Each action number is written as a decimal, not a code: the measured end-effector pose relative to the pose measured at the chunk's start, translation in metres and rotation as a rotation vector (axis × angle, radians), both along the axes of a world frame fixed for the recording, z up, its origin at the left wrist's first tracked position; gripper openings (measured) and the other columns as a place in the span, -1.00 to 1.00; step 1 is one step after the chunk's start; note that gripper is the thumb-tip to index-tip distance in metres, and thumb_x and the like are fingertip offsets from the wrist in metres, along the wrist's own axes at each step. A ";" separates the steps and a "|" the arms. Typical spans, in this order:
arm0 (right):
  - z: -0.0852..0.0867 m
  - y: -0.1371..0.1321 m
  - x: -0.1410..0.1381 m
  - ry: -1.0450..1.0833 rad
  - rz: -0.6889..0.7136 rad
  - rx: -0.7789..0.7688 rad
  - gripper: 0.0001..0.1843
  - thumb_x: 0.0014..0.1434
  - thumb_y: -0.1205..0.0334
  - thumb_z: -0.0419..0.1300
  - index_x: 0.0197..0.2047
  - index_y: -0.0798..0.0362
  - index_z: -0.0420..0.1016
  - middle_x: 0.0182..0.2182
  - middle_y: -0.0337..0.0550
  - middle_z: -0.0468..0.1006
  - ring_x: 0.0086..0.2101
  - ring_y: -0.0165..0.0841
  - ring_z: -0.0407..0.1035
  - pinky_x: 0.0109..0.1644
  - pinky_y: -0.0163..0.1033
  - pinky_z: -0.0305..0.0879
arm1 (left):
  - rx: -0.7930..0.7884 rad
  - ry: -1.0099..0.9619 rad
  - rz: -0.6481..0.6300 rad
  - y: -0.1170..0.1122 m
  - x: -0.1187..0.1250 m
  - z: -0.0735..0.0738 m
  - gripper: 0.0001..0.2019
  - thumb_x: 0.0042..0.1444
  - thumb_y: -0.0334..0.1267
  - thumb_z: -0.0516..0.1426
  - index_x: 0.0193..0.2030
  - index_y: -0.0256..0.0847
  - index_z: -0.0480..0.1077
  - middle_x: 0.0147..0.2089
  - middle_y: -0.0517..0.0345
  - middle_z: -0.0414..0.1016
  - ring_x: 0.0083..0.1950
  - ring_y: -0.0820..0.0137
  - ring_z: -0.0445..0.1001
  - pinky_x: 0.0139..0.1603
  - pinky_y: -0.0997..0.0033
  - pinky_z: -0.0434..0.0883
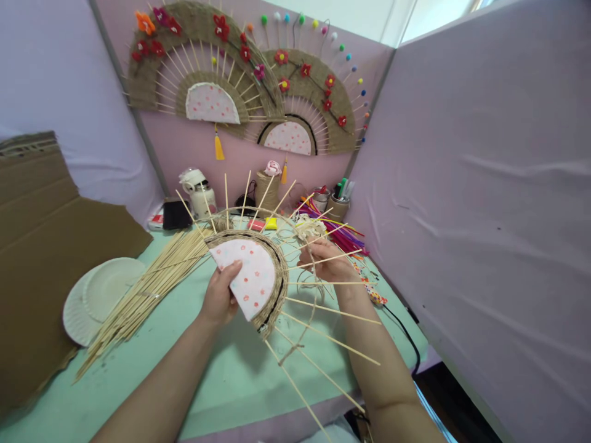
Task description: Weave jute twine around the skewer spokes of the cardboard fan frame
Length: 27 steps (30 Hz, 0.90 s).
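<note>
Half-woven fan (pixel 253 278) held above the green table (pixel 221 375), between the two hands. The left hand (pixel 220 298), at the fan's 8 o'clock, grips its dotted paper face, thumb on top, forearm rising from the lower edge. The right hand (pixel 329 259), at 3 o'clock, curls shut on a twine strand (pixel 300 341) among the radiating sticks. A skewer bundle (pixel 148 289) lies at 9 o'clock, beside paper plates (pixel 99 295).

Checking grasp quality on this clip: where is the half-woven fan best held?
By its flat spotted paper core, from the straight, stick-free edge, as the left hand does; skewers bristle from the curved rim, where the right hand holds twine.
</note>
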State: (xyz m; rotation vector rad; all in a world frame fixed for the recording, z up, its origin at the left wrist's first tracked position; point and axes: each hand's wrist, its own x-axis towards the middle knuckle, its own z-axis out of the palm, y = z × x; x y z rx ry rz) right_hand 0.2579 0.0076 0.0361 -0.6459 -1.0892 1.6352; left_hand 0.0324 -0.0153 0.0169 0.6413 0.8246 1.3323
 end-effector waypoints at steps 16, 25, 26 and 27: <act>0.003 0.000 -0.004 -0.025 -0.008 0.014 -0.87 -0.15 0.27 0.25 -0.55 0.04 0.33 -0.72 -0.40 0.21 -0.64 -0.51 0.02 -0.51 -0.32 0.01 | -0.021 0.006 0.019 -0.001 0.000 0.000 -0.67 -0.28 -0.20 0.33 -0.45 -0.23 0.27 -0.71 0.40 0.20 -0.77 0.64 0.05 -0.80 0.64 -0.11; -0.005 0.005 -0.007 -0.008 -0.109 0.053 -0.88 -0.17 0.43 0.18 -0.64 0.06 0.35 -0.72 -0.38 0.28 -0.65 -0.52 0.06 -0.44 -0.29 0.11 | -0.017 0.004 0.056 0.003 -0.001 -0.008 -0.67 -0.25 -0.21 0.33 -0.33 -0.26 0.37 -0.60 0.32 0.37 -0.67 0.54 0.30 -0.69 0.60 0.19; -0.006 0.005 -0.007 -0.011 -0.124 0.066 -0.88 -0.17 0.44 0.17 -0.64 0.06 0.35 -0.72 -0.37 0.28 -0.65 -0.52 0.07 -0.43 -0.29 0.12 | -0.022 0.002 0.058 0.002 -0.001 -0.008 -0.67 -0.25 -0.22 0.33 -0.33 -0.26 0.37 -0.59 0.31 0.39 -0.66 0.53 0.33 -0.67 0.59 0.22; -0.006 0.005 -0.007 -0.014 -0.136 0.077 -0.88 -0.18 0.44 0.16 -0.64 0.06 0.35 -0.72 -0.37 0.28 -0.65 -0.51 0.07 -0.42 -0.28 0.13 | -0.025 0.000 0.058 0.002 -0.001 -0.008 -0.67 -0.25 -0.22 0.33 -0.33 -0.26 0.37 -0.57 0.30 0.41 -0.64 0.52 0.35 -0.65 0.59 0.25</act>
